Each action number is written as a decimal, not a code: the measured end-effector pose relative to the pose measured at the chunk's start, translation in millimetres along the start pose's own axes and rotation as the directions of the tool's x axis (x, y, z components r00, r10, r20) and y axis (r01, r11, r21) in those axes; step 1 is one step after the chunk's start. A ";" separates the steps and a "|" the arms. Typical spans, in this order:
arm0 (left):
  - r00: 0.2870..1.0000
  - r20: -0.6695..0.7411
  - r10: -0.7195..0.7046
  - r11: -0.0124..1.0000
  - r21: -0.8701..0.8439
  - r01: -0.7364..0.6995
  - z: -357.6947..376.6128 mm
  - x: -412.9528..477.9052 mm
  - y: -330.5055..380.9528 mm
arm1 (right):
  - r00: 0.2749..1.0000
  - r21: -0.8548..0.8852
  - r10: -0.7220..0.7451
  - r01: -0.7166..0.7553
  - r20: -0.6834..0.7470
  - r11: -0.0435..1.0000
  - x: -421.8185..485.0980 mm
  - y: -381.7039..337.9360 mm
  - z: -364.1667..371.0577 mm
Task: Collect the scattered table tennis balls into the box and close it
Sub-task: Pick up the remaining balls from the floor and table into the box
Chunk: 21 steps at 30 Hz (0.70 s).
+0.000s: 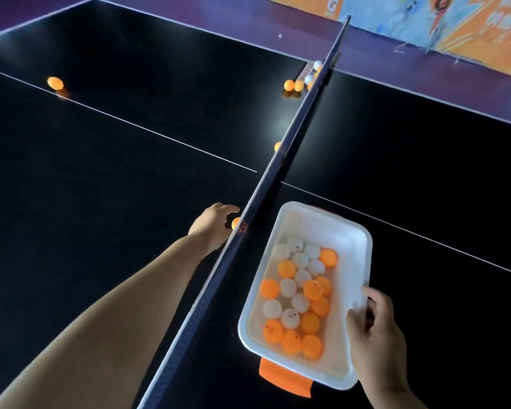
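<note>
A white plastic box [357,231] with orange clasps holds several orange and white balls. It is just right of the net [278,169], and my right hand [375,329] grips its near right rim. On the left of the net, my left hand [211,228] curls around an orange ball [235,223] lying against the net. Another orange ball [278,146] lies against the net further along. One orange ball [55,82] lies on the far left of the black table [101,187]. Several orange and white balls [303,81] cluster at the net's far end. No lid is in view.
The net runs diagonally across the table and stands between my two hands. A white ball [280,36] lies on the purple floor beyond the table. Colourful barrier boards [455,22] line the far right.
</note>
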<state>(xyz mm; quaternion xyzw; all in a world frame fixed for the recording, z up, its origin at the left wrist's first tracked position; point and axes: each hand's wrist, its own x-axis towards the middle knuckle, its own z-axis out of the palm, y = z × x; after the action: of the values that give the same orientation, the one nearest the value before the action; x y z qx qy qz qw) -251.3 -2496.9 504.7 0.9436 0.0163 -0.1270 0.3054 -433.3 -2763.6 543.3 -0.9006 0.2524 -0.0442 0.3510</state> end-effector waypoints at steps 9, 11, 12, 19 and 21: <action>0.998 0.056 -0.024 1.000 -0.016 0.025 16.2 18.1 -16.8 | 1.000 -0.110 -0.017 0.015 -0.023 0.994 5.4 -4.9 7.4; 0.998 0.029 -0.054 0.998 -0.037 0.055 15.2 15.7 -22.8 | 1.000 -0.115 -0.015 0.012 -0.025 0.993 4.6 -7.6 7.6; 0.997 -0.020 -0.078 0.995 -0.062 0.076 11.4 13.6 -23.6 | 1.000 -0.113 -0.016 0.014 -0.021 0.994 4.2 -9.4 7.6; 0.873 -0.466 -0.144 0.902 -0.424 -0.078 -37.1 -36.6 37.3 | 0.992 -0.193 -0.125 0.128 0.028 0.973 -1.1 -9.9 6.7; 0.905 -0.424 0.034 0.899 -0.383 -0.213 -33.7 -60.1 63.7 | 0.990 -0.184 -0.134 0.138 0.034 0.973 -3.5 -4.0 4.6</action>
<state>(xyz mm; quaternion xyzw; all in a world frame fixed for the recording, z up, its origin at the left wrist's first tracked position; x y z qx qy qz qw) -294.8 -2526.4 582.5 0.8600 0.0453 0.0985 0.4987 -433.5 -2756.7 542.8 -0.9450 0.1896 -0.0346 0.2642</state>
